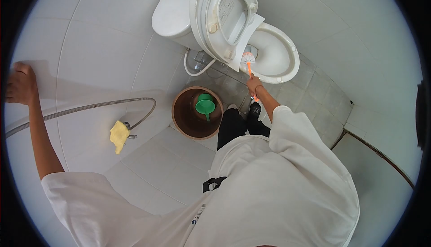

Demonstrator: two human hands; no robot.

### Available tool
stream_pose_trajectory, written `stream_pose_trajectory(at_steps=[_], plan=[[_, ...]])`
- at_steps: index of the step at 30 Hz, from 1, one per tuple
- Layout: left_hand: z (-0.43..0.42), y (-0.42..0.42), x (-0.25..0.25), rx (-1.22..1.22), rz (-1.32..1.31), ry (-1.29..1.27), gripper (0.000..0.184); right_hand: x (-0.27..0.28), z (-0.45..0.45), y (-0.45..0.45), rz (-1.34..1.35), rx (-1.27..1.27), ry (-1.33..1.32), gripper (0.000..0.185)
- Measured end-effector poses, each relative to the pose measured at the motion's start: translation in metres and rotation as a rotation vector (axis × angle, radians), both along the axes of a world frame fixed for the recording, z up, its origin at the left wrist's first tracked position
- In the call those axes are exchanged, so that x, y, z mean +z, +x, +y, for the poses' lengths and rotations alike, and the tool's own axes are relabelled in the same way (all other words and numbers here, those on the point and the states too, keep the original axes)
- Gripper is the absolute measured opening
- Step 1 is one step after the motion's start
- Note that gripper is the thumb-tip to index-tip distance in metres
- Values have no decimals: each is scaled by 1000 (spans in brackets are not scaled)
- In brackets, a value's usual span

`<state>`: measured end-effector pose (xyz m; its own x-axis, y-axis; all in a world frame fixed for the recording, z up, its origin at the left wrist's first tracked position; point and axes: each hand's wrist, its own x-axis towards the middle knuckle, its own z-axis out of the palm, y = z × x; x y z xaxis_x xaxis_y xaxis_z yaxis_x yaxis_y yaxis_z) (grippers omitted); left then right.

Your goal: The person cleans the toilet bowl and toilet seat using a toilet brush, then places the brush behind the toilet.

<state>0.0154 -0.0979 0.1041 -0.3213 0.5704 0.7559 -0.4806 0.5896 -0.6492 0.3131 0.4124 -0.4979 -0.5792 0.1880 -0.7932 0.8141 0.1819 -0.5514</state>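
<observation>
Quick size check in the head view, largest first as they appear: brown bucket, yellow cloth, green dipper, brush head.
1. Brown bucket, clearly largest.
2. Yellow cloth and green dipper: too alike to rank.
3. Brush head, smallest; only the brush's head is counted, not its handle.

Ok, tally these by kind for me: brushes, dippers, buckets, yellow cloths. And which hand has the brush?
Brushes: 1, in the right hand
Green dippers: 1, inside the bucket
Brown buckets: 1
Yellow cloths: 1, by the tap
Total: 4
</observation>
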Motion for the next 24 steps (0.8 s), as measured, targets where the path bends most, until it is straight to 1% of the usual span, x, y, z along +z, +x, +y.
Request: stream_pose_trajectory(at_steps=[1,3,4,5,6,9,12,14,16,18,21,23,24], plan=[[-1,-2,0,2,-8,0,38,14,1,11,29,87,93,60],[-4,-5,0,4,-29,17,38,-4,7,54,202,262,350,63],[-6,-7,0,9,-38,24,38,-32,14,85,352,351,511,65],[-10,-6,0,21,-49,38,39,-12,21,101,218,416,533,66],[-12,-6,0,28,-66,50,39,19,27,112,82,480,553,68],[-15,-8,2,45,-95,70,40,46,44,132,42,585,594,71],[-10,-8,6,13,-61,29,38,35,38,131,113,678,558,73],[2,-2,11,-11,-33,-23,36,21,24,116,150,651,597,75],[7,-4,12,-27,-34,-46,35,18,11,112,149,635,619,75],[6,-6,8,-33,-48,-46,34,24,9,114,116,643,635,76],[-8,-5,10,-26,-83,-33,33,44,22,120,53,723,657,75],[-14,-11,13,-37,-114,-18,34,37,30,126,52,765,684,73],[-9,-9,13,-43,-118,-17,34,46,33,121,41,789,691,73]])
